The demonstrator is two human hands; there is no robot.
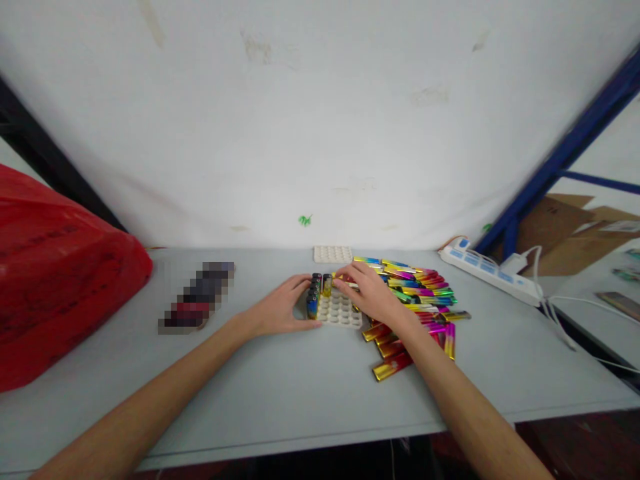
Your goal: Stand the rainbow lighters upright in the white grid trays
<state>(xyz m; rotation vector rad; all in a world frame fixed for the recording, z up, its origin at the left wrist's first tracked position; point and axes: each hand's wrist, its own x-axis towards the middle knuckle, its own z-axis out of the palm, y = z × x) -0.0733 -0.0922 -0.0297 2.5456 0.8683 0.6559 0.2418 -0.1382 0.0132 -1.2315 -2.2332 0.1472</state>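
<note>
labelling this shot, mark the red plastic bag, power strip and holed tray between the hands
Red plastic bag (pixel 65 293): head view, bulging side
Power strip (pixel 493 273): head view, socket face
Holed tray (pixel 341 311): head view, bare grid

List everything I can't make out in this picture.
All in the head view:
- Right hand: too small to tell whether its fingertips pinch a piece.
- Pile of shiny pieces: partly hidden by the right hand and right forearm.
- Tray: far right corner hidden by the right hand.
- Dark object at left: blurred by pixelation.
- Red bag: cut off by the left edge; print unreadable.
</note>
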